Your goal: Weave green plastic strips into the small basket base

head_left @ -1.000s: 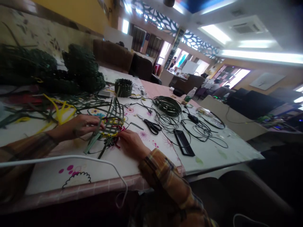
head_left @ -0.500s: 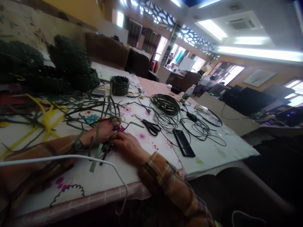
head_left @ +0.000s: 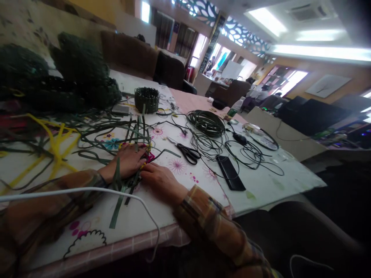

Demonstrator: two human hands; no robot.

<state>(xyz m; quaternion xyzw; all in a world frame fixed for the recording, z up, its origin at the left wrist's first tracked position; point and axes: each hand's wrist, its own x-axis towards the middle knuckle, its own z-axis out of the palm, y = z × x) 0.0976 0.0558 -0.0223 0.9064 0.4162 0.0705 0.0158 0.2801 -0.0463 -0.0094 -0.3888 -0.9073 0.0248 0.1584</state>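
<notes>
Dark green flat weaving strips cross one another under my hands and stick out towards the front and back. My left hand lies spread over the crossing, its fingers stretched out on the strips. Close beside it, my right hand has its fingers bent together at the right edge of the strips, pinching them; its fingertips are partly hidden. Just right of my hands lie black-handled scissors, blades slightly apart. Farther back stands a round woven green basket.
Coils of green strip and a black tray lie to the right. Yellow strips and a dark green woven heap are on the left. A white cable crosses in front; a bottle stands behind.
My left hand has flattened from a bent, gripping shape and lowered onto the strips. My right hand stays at their edge. The view has shifted slightly.
</notes>
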